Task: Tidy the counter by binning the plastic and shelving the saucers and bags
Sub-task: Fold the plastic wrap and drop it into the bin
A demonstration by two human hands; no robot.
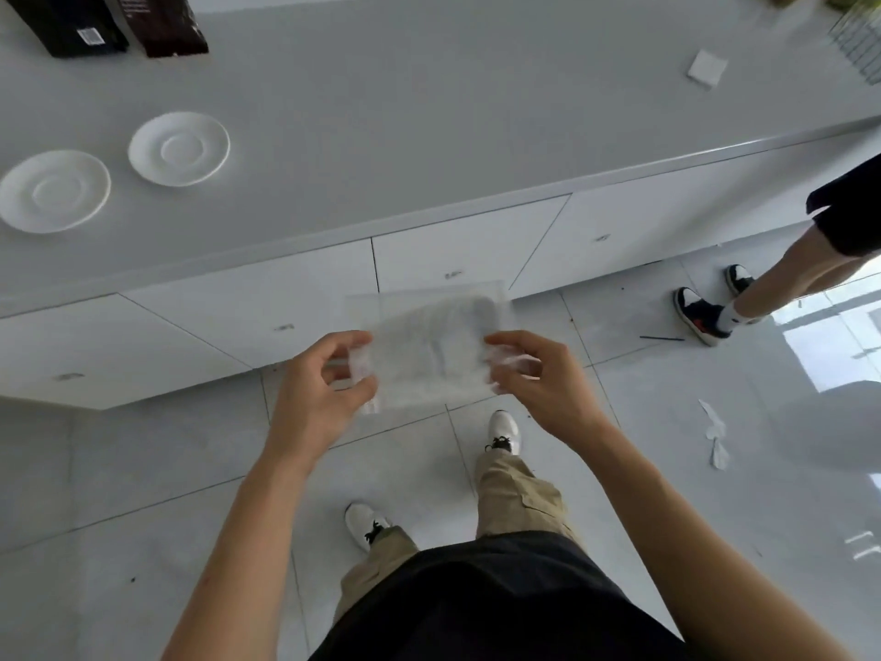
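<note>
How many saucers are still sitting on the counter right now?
2. One saucer lies near the counter's left part; the other saucer sits beside it, further left at the picture's edge, apart from the first. More could lie outside the view.

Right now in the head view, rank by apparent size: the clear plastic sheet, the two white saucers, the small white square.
1. Clear plastic sheet, though it is nearest the camera.
2. Two white round saucers, alike.
3. Small white square, farthest away.

You see bright, even daylight; window glare on the glossy floor [824, 345] at right, slight blur, and wide-angle bending at the edges.
</note>
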